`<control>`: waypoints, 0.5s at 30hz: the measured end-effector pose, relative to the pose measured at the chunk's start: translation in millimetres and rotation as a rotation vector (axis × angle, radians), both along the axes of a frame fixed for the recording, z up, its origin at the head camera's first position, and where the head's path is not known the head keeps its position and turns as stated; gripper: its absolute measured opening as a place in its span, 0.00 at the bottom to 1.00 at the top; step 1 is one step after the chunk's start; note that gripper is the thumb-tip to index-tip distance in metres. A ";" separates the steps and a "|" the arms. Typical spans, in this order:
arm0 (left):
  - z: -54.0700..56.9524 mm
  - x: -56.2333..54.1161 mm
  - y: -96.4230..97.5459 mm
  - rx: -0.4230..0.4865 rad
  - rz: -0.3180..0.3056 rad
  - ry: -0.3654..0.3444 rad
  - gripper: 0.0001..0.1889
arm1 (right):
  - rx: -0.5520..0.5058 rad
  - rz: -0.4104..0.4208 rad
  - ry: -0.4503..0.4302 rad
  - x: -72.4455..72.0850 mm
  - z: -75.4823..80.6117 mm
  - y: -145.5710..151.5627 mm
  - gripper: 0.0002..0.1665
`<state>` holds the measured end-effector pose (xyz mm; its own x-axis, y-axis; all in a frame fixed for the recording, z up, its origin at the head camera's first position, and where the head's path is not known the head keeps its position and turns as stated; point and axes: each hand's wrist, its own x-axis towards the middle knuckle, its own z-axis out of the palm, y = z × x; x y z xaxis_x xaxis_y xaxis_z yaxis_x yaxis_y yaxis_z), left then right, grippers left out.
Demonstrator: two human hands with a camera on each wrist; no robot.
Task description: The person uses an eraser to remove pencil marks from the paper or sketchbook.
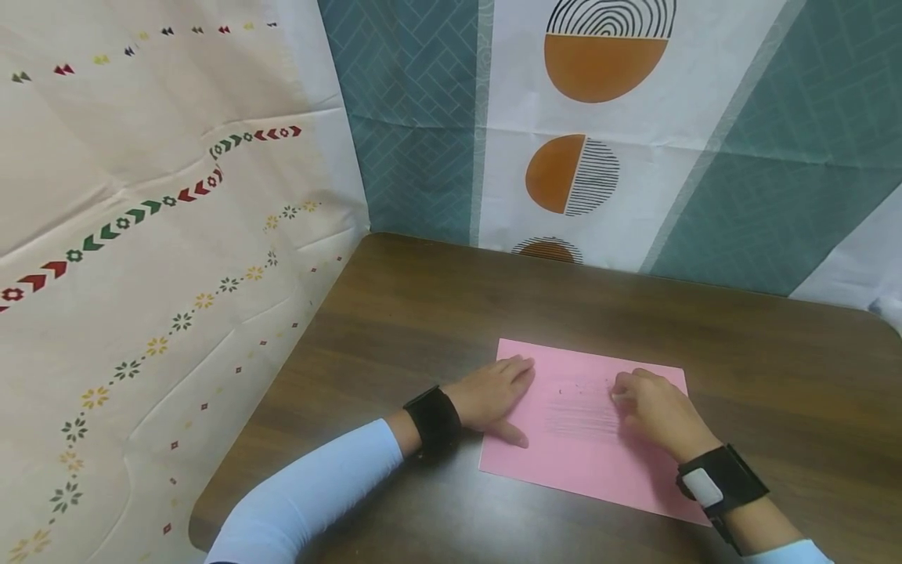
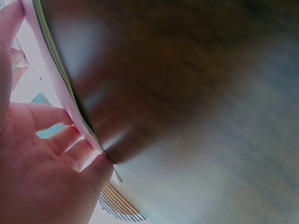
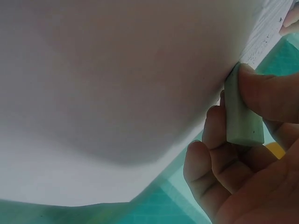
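A pink sheet of paper (image 1: 585,462) lies on the table, with faint grey lines and small dark crumbs across its middle. My left hand (image 1: 493,395) rests on the sheet's left edge, fingers spread; the left wrist view shows the fingertips pressing along the paper's edge. Over the right part of the sheet, my right hand (image 1: 655,411) pinches an eraser (image 3: 243,116) between thumb and fingers. This pale block touches the paper in the right wrist view; in the head view the fingers mostly hide it.
The brown wooden table (image 1: 395,329) extends around the sheet on all sides. A patterned cream cloth (image 1: 176,258) hangs along the left, and a teal and white curtain (image 1: 416,157) hangs behind the table's far edge. Black bands (image 1: 433,419) wrap both wrists.
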<state>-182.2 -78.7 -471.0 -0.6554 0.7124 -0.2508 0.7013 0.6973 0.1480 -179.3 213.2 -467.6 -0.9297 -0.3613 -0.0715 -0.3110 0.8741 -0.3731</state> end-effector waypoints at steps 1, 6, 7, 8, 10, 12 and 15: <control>0.1 -0.2 0.0 -0.001 0.000 0.000 0.57 | -0.005 -0.001 0.000 -0.1 0.0 0.2 0.20; -0.7 -0.5 0.3 -0.008 -0.007 0.016 0.57 | -0.002 0.005 -0.005 -0.6 1.5 0.2 0.19; -1.2 -0.4 0.2 -0.006 -0.006 0.016 0.57 | 0.004 0.009 -0.005 -0.8 1.9 -0.3 0.19; -1.7 -0.4 0.1 -0.005 -0.005 0.017 0.57 | 0.012 0.015 -0.003 -1.1 2.8 -1.1 0.20; -1.9 -0.5 -0.1 -0.002 -0.002 0.015 0.57 | 0.028 0.029 0.011 -2.2 5.6 -3.8 0.19; -2.2 -0.5 -0.4 0.002 0.000 0.011 0.57 | 0.029 0.045 0.029 -3.2 9.8 -9.1 0.17; -2.7 -1.0 -0.9 0.009 -0.007 0.017 0.57 | 0.002 0.078 0.068 -4.2 16.2 -23.6 0.14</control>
